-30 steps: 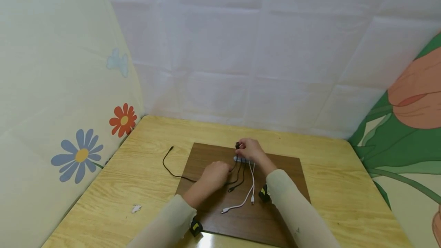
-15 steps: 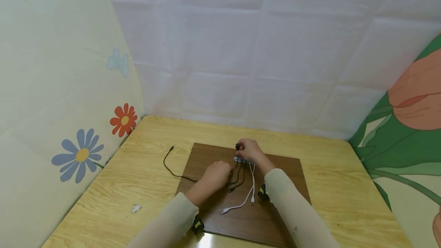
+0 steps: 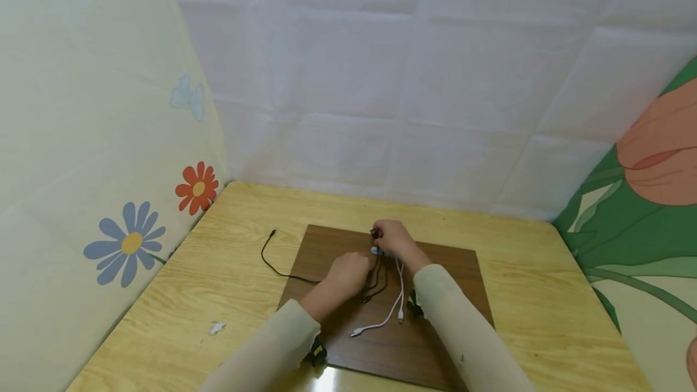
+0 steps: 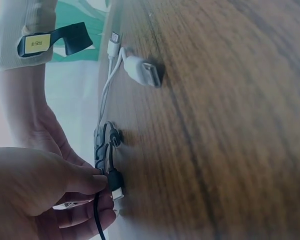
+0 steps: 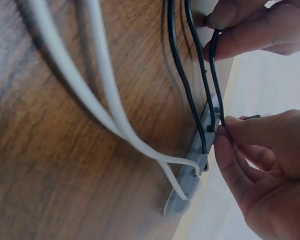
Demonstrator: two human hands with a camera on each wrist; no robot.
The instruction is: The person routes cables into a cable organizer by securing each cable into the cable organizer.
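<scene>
A grey cable organizer lies along the far edge of a brown board, with white cables and black cables seated in its slots. My right hand pinches another black cable beside the end slots; a dark connector shows just past its fingertips. Nearer me, my left hand pinches the same cable between thumb and finger, so a short length runs between both hands. In the left wrist view a black USB plug hangs by the left fingertips. Whether the cable sits inside a slot, I cannot tell.
The brown board rests on a yellow wood-grain table. White plugs lie on the board's near part. One black cable end trails off left onto the table. A small white scrap lies at left.
My right hand has shifted slightly downward and the dark connector has tipped a little. My left hand has moved slightly right. Both keep hold of the black cable.
</scene>
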